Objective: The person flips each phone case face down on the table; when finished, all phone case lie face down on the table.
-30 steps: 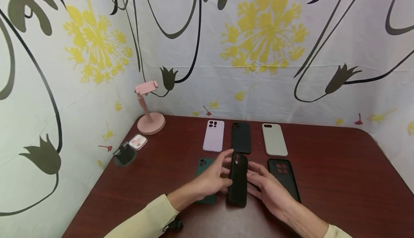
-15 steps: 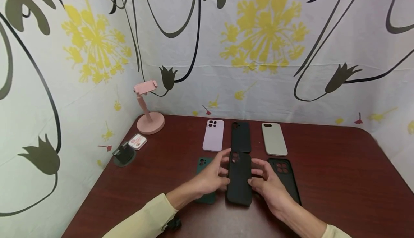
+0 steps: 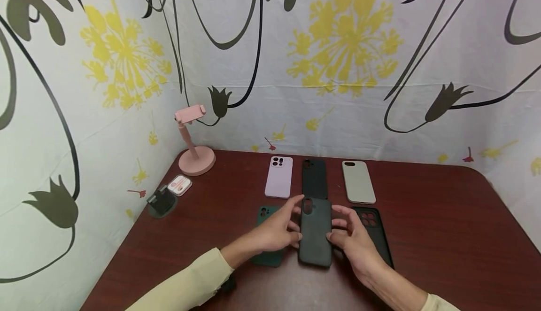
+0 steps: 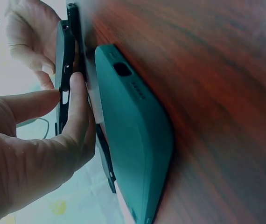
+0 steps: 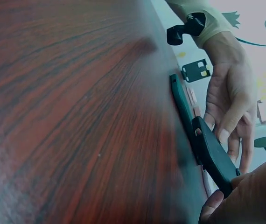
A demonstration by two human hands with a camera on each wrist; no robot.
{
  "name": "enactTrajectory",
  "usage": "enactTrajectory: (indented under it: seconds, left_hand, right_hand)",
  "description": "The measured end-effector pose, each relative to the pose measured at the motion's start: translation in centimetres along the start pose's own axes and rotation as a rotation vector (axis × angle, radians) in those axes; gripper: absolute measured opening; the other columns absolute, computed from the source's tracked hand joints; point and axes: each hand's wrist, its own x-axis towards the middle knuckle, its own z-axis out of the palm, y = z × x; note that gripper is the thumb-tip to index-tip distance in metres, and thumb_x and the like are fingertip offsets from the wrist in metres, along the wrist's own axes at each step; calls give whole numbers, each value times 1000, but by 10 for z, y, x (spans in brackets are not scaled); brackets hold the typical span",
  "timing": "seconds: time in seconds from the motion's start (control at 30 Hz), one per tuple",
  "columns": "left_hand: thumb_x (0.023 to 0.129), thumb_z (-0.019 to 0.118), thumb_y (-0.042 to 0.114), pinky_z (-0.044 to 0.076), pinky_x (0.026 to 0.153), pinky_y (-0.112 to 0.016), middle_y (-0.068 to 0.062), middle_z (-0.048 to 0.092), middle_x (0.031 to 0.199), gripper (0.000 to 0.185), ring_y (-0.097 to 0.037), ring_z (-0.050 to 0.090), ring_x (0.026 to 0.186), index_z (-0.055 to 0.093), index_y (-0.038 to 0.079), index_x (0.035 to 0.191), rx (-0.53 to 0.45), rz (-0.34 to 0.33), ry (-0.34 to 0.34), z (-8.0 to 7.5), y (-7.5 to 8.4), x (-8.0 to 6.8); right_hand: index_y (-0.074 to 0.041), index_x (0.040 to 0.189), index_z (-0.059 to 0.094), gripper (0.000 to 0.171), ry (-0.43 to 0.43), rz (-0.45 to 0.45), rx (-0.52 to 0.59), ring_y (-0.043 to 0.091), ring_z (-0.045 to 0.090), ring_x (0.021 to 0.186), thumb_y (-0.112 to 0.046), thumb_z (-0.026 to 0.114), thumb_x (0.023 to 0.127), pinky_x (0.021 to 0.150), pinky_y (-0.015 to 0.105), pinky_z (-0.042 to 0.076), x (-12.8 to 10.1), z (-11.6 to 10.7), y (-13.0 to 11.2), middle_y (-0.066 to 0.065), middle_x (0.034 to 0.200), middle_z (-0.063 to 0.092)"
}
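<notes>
Both hands hold a black phone case (image 3: 314, 231) by its long edges, its back with the camera cutout facing up. My left hand (image 3: 291, 221) pinches the left edge, my right hand (image 3: 338, 229) the right edge. The right wrist view shows this case (image 5: 212, 154) tilted slightly above the table, with the left hand's fingers (image 5: 231, 102) behind it. In the left wrist view a fingertip (image 4: 74, 107) presses the case's edge (image 4: 64, 60). A dark green case (image 3: 263, 212) lies flat under my left hand, also visible as a close green case (image 4: 133, 140).
On the brown table (image 3: 444, 226) a black case (image 3: 376, 236) lies by my right hand. Behind are a lilac case (image 3: 279, 177), a black case (image 3: 314, 178) and a grey case (image 3: 358, 182). A pink stand (image 3: 192, 153) and small items (image 3: 169, 193) sit at the left corner.
The held black case has turned from nearly edge-on to flat with its back face up. Both hands stayed on its sides and shifted slightly.
</notes>
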Motion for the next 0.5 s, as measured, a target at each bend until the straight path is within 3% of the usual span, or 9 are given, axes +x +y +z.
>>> enactTrajectory:
  seconds: [0.13,0.3,0.5]
  left_hand:
    - [98,68,-4,64,75,-33,-11,46,144,89,-18,65,106,22,25,169,109,16,7,0,2,0]
    - [97,71,2,54,83,-25,-11,48,128,86,-21,62,111,24,15,168,241,36,47,2,2,1]
    - [97,73,4,52,85,-26,-11,48,126,86,-21,60,111,25,13,168,256,31,55,3,1,4]
  right_hand:
    - [-22,161,31,75,7,2,-9,19,60,108,1,64,98,83,32,54,1,0,1,14,140,48]
    - [-20,161,30,74,4,9,-11,21,61,117,2,63,99,87,30,55,2,0,3,15,141,47]
    - [-19,161,30,73,7,5,-32,25,57,124,2,62,100,90,30,54,2,1,4,16,143,44]
